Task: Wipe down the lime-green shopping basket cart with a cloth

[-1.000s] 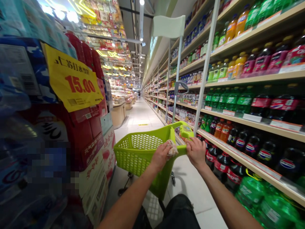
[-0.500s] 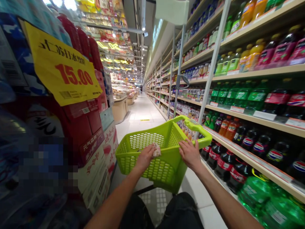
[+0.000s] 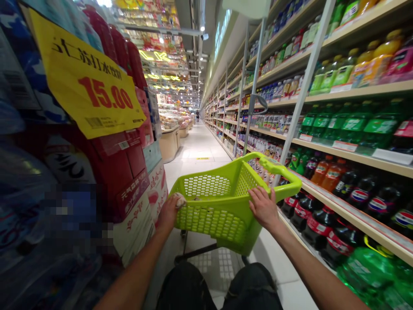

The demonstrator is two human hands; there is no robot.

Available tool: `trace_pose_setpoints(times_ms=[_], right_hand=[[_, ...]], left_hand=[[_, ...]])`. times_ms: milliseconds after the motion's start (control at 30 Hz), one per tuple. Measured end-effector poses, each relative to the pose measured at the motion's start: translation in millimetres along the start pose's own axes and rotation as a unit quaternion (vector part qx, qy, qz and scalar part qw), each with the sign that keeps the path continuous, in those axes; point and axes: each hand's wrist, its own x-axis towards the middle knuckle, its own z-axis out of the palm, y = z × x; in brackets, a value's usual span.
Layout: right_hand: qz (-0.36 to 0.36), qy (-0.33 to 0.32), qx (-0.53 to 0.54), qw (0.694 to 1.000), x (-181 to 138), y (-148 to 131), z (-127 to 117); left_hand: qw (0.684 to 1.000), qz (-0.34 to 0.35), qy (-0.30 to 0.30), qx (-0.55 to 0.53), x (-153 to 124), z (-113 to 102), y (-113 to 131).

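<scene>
While the left hand point(image 3: 167, 212) pinches a crumpled cloth point(image 3: 180, 200) onto the near rim corner, the right hand point(image 3: 263, 207) lies with fingers spread on the other side's rim. The green basket point(image 3: 209, 217) under them looks light, stiff and free-rolling; its handle point(image 3: 285, 175), just beyond the right fingertips, probably grips best.

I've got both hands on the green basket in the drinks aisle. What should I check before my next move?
1. Cloth held in left hand at the left rim corner of the basket: ok.
2. Grip of right hand, which lies on the right rim: cannot tell.
3. Gap between that left corner and the stacked cartons: cannot tell, it looks tight.
4. Path along the aisle floor ahead: ok, with one person far off.
5. Clearance of the handle from the bottle shelves: cannot tell.
</scene>
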Motion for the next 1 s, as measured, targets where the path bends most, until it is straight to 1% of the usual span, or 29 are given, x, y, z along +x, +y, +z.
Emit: trace_pose_setpoints(times_ms=[33, 67, 167, 200, 233, 267, 367, 400, 433, 467, 533, 567, 600, 633, 700, 733, 767, 800, 833, 867, 933, 967, 1000], right_hand=[[0.010, 0.009, 0.000, 1.000, 0.6, -0.5, 2.0], [0.019, 0.016, -0.001, 1.000, 1.2, -1.2, 3.9], [0.020, 0.024, 0.000, 1.000, 2.2, -1.5, 8.2], [0.013, 0.022, 0.001, 1.000, 2.2, -0.8, 9.2], [0.008, 0.022, 0.002, 1.000, 2.1, 0.0, 10.1], [0.006, 0.022, 0.003, 1.000, 1.9, 0.5, 10.9], [0.015, 0.032, 0.003, 0.999, 2.0, -0.3, 14.2], [0.020, 0.037, 0.005, 0.999, 2.3, -1.0, 15.7], [0.024, 0.041, 0.007, 0.999, 2.7, -1.3, 17.1], [0.027, 0.044, 0.011, 0.999, 3.2, -1.1, 18.5], [0.024, 0.045, 0.021, 0.998, 4.3, 1.3, 20.5], [0.022, 0.041, 0.028, 0.999, 4.7, 2.8, 20.7], [0.023, 0.036, 0.037, 0.998, 4.9, 3.5, 20.3], [0.030, 0.033, 0.049, 0.998, 4.8, 2.9, 19.2], [0.058, 0.041, 0.090, 0.993, 3.3, -5.3, 15.8], [0.069, 0.049, 0.125, 0.989, 1.9, -13.3, 14.1], [0.075, 0.056, 0.170, 0.981, 0.3, -23.4, 12.8], [0.078, 0.062, 0.220, 0.970, -1.5, -34.8, 12.1], [0.085, 0.066, 0.269, 0.957, -3.4, -46.2, 12.1], [0.100, 0.070, 0.310, 0.943, -5.4, -56.3, 12.5], [0.157, 0.087, 0.349, 0.920, -9.2, -67.4, 12.9], [0.182, 0.095, 0.351, 0.914, -10.6, -66.3, 11.8], [0.195, 0.100, 0.346, 0.912, -11.6, -60.1, 9.4]], left_hand=[[1.000, -0.007, 0.003, 0.000, 0.3, -1.1, -2.1], [1.000, 0.008, -0.004, -0.006, 0.4, 0.3, -0.2], [0.993, 0.096, -0.050, -0.036, 1.0, 9.1, 13.0], [0.991, 0.109, -0.059, -0.040, 1.9, 10.2, 14.1], [0.992, 0.105, -0.059, -0.038, 2.9, 9.6, 12.2], [0.995, 0.085, -0.052, -0.032, 4.0, 7.7, 8.0], [1.000, -0.005, -0.002, -0.019, 4.8, 3.1, -2.4], [1.000, -0.016, 0.013, -0.023, 3.7, 4.7, -0.3], [0.999, -0.007, 0.019, -0.035, 2.1, 8.3, 5.6], [0.998, 0.021, 0.017, -0.054, 0.2, 13.5, 14.4], [0.987, 0.120, -0.023, -0.105, -3.0, 25.0, 35.9], [0.980, 0.146, -0.037, -0.127, -3.5, 29.6, 46.1], [0.976, 0.151, -0.045, -0.147, -3.1, 32.8, 55.1], [0.977, 0.130, -0.038, -0.165, -1.6, 34.6, 63.3], [0.977, 0.053, -0.005, -0.206, 3.3, 36.2, 81.1], [0.971, 0.019, 0.006, -0.238, 5.9, 37.3, 93.0], [0.960, -0.006, 0.000, -0.281, 7.7, 39.1, 108.1], [0.942, -0.018, -0.021, -0.334, 8.3, 41.7, 126.0], [0.916, -0.030, -0.061, -0.394, 7.7, 44.6, 146.0], [0.882, -0.041, -0.120, -0.454, 5.9, 47.5, 166.5], [0.823, -0.045, -0.194, -0.531, 1.2, 50.6, 201.9], [0.808, -0.037, -0.221, -0.545, -0.5, 50.4, 213.3], [0.807, -0.023, -0.240, -0.539, -1.1, 48.8, 219.1]])
